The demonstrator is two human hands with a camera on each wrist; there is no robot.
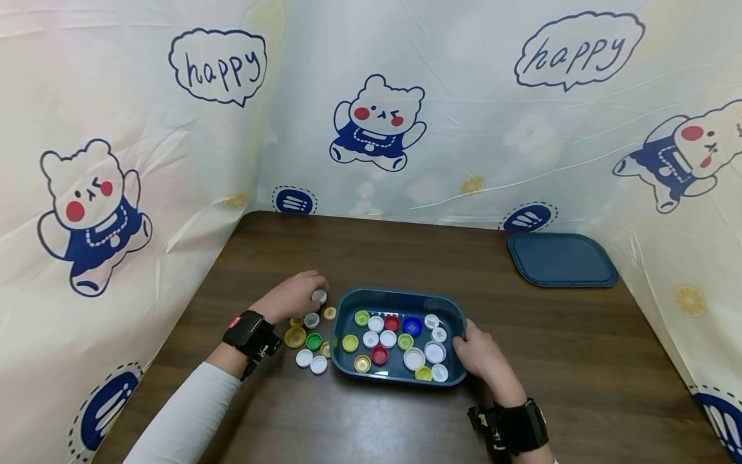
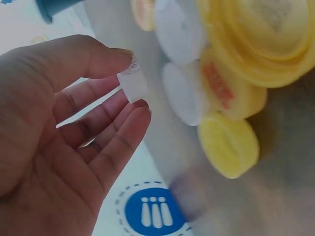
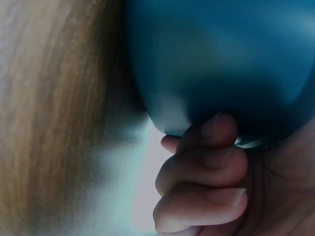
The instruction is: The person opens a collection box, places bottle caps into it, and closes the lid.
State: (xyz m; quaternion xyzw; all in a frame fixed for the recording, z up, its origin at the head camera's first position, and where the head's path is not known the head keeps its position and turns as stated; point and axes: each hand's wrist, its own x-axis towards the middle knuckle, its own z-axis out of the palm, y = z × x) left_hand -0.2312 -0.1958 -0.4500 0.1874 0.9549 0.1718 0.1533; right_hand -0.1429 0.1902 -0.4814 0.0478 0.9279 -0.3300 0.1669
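Note:
My left hand (image 1: 294, 298) is over the left part of the table, pinching a white bottle cap (image 2: 133, 86) between thumb and fingertips. Below and around it lie loose caps: white caps (image 1: 304, 358), a green cap (image 1: 313, 341), a large yellow cap (image 1: 295, 337) and smaller yellowish ones. To their right stands a dark blue tray (image 1: 400, 298) holding many caps in white, red, yellow-green and blue. With its fingers curled at the tray's right end, my right hand (image 1: 484, 354) grips it. In the right wrist view, the fingers (image 3: 202, 169) bend against the tray's outer wall.
A flat dark blue lid or tray (image 1: 562, 261) lies at the back right of the brown wooden table (image 1: 371, 251). A printed curtain (image 1: 464, 129) with bears surrounds the table at the back and sides.

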